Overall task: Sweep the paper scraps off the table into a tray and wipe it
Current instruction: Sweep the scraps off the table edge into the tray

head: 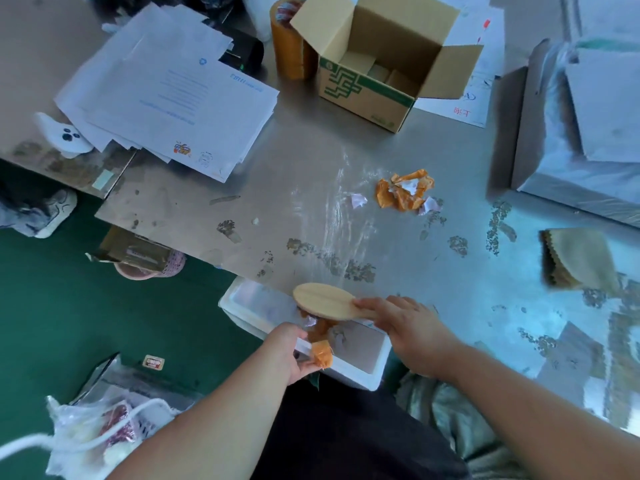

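Both hands at the worktop's near edge, one holding a tray, the other a brush.

The left hand curls its fingers round the near rim of a white foam tray held against the front edge of the scuffed grey metal worktop. A small orange paper scrap sits on that rim at its fingertips. The right hand grips the handle of an oval wooden brush, whose head is over the tray, above a few crumpled orange scraps inside it. Farther out on the worktop lies a pile of crumpled orange and white paper scraps, well apart from the tray, with a folded beige cloth to the right. At the back stand an open cardboard box, a roll of brown tape and a stack of white printed sheets.
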The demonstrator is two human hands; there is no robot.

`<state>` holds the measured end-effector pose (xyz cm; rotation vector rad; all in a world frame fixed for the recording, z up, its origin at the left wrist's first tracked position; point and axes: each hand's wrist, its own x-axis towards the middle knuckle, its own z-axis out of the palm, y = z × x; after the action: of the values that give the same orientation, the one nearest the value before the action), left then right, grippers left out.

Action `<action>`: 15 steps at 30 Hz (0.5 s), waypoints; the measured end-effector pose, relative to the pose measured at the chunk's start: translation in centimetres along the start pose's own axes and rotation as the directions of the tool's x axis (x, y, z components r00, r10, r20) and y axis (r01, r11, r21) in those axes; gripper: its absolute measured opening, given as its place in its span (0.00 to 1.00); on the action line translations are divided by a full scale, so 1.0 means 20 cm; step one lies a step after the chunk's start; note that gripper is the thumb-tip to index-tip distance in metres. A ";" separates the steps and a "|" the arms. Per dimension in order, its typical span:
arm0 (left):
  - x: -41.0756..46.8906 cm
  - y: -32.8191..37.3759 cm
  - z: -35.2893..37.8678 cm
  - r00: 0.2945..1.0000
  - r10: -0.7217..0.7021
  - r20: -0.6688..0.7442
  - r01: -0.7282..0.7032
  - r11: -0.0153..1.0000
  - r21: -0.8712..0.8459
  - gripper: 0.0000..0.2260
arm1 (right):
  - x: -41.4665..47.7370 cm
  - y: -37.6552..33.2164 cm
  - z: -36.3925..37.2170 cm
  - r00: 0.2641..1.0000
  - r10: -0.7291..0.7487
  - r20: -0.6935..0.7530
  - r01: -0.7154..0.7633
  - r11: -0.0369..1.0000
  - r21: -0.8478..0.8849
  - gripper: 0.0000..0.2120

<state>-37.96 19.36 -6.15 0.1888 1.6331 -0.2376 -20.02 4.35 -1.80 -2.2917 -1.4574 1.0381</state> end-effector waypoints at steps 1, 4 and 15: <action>0.00 0.00 0.00 1.000 -0.002 -0.003 0.002 1.000 -0.002 0.07 | -0.01 0.00 0.00 1.000 0.005 -0.004 -0.005 1.000 0.005 0.24; 0.00 0.01 0.00 1.000 -0.022 -0.006 0.022 1.000 -0.001 0.04 | -0.01 0.02 -0.04 0.998 0.034 -0.044 -0.032 0.999 0.025 0.29; 0.00 0.03 0.01 0.998 -0.063 -0.022 0.063 0.998 -0.012 0.07 | 0.36 0.14 -0.38 0.904 0.165 -0.395 -0.181 0.984 -0.003 0.22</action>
<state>-37.55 19.92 -6.20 0.1325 1.6639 -0.2753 -11.17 10.55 -1.01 -2.5077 -1.1373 0.5385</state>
